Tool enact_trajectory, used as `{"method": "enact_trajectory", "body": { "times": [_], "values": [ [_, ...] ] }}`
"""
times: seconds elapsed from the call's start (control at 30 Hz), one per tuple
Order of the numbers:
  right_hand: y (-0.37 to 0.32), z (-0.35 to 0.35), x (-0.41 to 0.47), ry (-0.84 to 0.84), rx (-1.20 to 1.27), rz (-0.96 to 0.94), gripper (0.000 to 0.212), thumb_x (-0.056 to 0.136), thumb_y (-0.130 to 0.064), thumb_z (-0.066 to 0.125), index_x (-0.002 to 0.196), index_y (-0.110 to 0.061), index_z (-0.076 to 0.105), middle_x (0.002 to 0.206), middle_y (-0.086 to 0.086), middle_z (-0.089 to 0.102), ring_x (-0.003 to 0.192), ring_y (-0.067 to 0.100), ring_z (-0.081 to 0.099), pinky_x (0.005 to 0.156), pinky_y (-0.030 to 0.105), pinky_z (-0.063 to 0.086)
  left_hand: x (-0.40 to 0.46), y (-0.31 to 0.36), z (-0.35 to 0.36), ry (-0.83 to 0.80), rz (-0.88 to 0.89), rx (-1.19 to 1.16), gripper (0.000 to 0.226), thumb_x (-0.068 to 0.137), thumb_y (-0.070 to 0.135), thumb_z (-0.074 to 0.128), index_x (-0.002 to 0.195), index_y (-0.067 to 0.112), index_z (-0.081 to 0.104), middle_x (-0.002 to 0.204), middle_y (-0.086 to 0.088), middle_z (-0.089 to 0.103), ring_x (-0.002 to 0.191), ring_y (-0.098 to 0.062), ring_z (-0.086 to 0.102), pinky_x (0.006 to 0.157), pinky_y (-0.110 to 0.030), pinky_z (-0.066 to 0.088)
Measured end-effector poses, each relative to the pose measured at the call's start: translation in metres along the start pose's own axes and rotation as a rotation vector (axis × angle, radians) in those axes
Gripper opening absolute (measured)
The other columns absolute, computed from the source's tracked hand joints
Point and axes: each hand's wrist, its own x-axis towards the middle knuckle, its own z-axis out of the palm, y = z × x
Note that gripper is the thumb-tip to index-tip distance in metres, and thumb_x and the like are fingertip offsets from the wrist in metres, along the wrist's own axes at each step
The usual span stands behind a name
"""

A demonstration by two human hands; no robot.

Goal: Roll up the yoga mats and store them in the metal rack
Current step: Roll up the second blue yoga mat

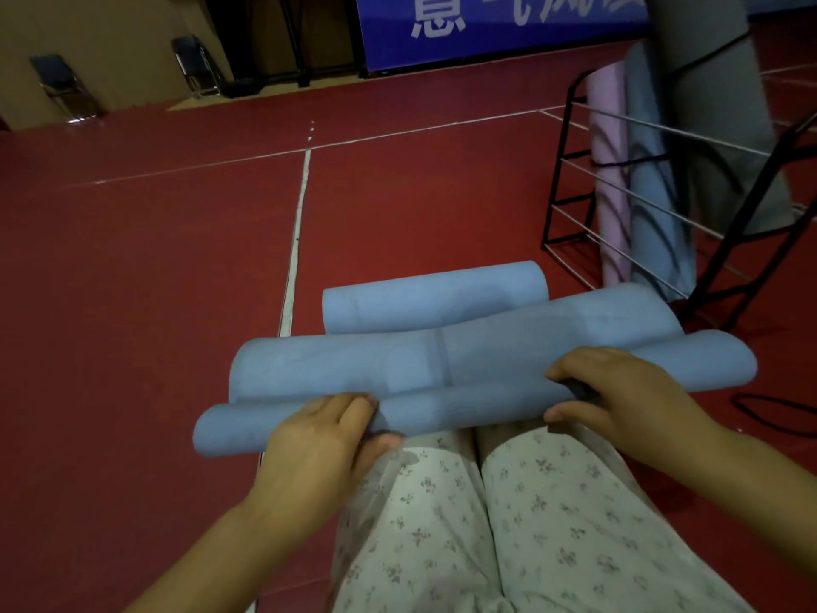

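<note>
A light blue yoga mat (442, 369) lies partly rolled on the red floor in front of my knees, with a thin roll at its near edge. My left hand (318, 435) grips that roll near its left end. My right hand (619, 391) grips it near its right end, fingers curled over the top. Behind it lies a second blue mat (433, 294), fully rolled. The black metal rack (570, 201) stands at the right. It holds a pink rolled mat (612, 170) and a blue rolled mat (654, 205), both upright.
A tall grey rolled mat (716, 104) stands behind the rack. A black strap (778, 411) lies on the floor at the far right. White court lines (298, 223) cross the red floor. Folding chairs (66, 88) and a blue banner (499, 28) line the far wall.
</note>
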Motion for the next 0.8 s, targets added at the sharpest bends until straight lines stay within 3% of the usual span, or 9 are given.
{"method": "enact_trajectory", "body": {
  "times": [0.07,0.13,0.27,0.37,0.47,0.53,0.63,0.7,0.8],
  "values": [
    [0.002,-0.002,0.005,-0.020,0.057,0.037,0.034,0.067,-0.032,0.083,0.094,-0.015,0.070,0.082,-0.020,0.055,0.076,-0.001,0.051,0.067,0.011,0.040,-0.003,-0.004,0.004,-0.032,-0.037,-0.032,0.055,0.078,0.058,0.051,0.099,0.010,0.070,0.090,0.001,0.071,0.075,-0.016,0.066,0.067,-0.021,0.046],
    [0.002,-0.005,0.012,-0.068,0.111,0.078,0.033,0.070,-0.030,0.081,0.097,-0.016,0.070,0.086,-0.016,0.060,0.077,-0.002,0.053,0.073,0.007,0.040,0.000,-0.008,0.006,-0.064,-0.072,-0.107,0.054,0.077,0.054,0.053,0.103,0.009,0.069,0.091,-0.001,0.072,0.077,-0.017,0.067,0.076,-0.021,0.042],
    [0.002,-0.009,0.025,-0.181,0.093,0.116,0.032,0.079,-0.038,0.071,0.107,-0.023,0.067,0.102,-0.013,0.064,0.095,0.004,0.056,0.085,0.022,0.044,0.012,-0.019,0.001,-0.157,-0.081,-0.271,0.057,0.081,0.056,0.047,0.114,0.013,0.067,0.096,0.004,0.071,0.086,-0.015,0.065,0.074,-0.010,0.039],
    [0.004,-0.006,0.030,-0.213,-0.044,0.065,0.035,0.082,-0.041,0.066,0.113,-0.024,0.068,0.109,-0.008,0.060,0.105,0.012,0.051,0.092,0.027,0.039,0.019,-0.027,0.004,-0.166,-0.080,-0.339,0.063,0.082,0.060,0.041,0.119,0.014,0.064,0.107,0.010,0.059,0.098,-0.008,0.057,0.083,-0.007,0.036],
    [0.010,-0.002,0.029,-0.136,-0.154,0.032,0.033,0.076,-0.043,0.072,0.104,-0.025,0.074,0.097,0.002,0.054,0.092,0.021,0.046,0.079,0.038,0.041,0.025,-0.031,0.009,-0.149,-0.052,-0.322,0.057,0.085,0.055,0.043,0.117,0.013,0.065,0.103,0.011,0.041,0.091,-0.007,0.048,0.082,-0.009,0.034],
    [0.008,-0.001,0.029,-0.073,-0.164,0.015,0.030,0.076,-0.045,0.070,0.099,-0.027,0.076,0.089,-0.001,0.050,0.084,0.018,0.041,0.072,0.036,0.040,0.028,-0.031,0.006,-0.130,-0.023,-0.262,0.053,0.087,0.051,0.042,0.112,0.013,0.067,0.097,0.009,0.040,0.087,-0.014,0.047,0.080,-0.021,0.041],
    [0.009,-0.002,0.033,-0.152,-0.057,0.090,0.035,0.085,-0.044,0.062,0.118,-0.034,0.065,0.091,-0.011,0.043,0.093,0.010,0.039,0.085,0.023,0.033,0.037,-0.031,0.002,-0.161,0.049,-0.168,0.050,0.089,0.049,0.037,0.105,0.014,0.070,0.090,0.005,0.052,0.080,-0.021,0.056,0.071,-0.037,0.051],
    [0.015,-0.005,0.038,-0.213,0.029,0.123,0.037,0.086,-0.042,0.061,0.123,-0.035,0.060,0.092,-0.017,0.044,0.093,0.004,0.038,0.083,0.011,0.029,0.044,-0.032,-0.001,-0.214,0.030,-0.158,0.060,0.089,0.055,0.028,0.113,0.015,0.066,0.097,0.002,0.058,0.088,-0.022,0.058,0.080,-0.032,0.048],
    [0.015,-0.009,0.047,-0.246,0.039,0.123,0.036,0.086,-0.042,0.061,0.121,-0.034,0.061,0.099,-0.013,0.054,0.098,0.004,0.044,0.082,0.012,0.032,0.050,-0.036,0.000,-0.216,-0.042,-0.178,0.051,0.092,0.053,0.037,0.119,0.014,0.055,0.105,0.000,0.060,0.098,-0.019,0.057,0.082,-0.025,0.042]
  ]
}}
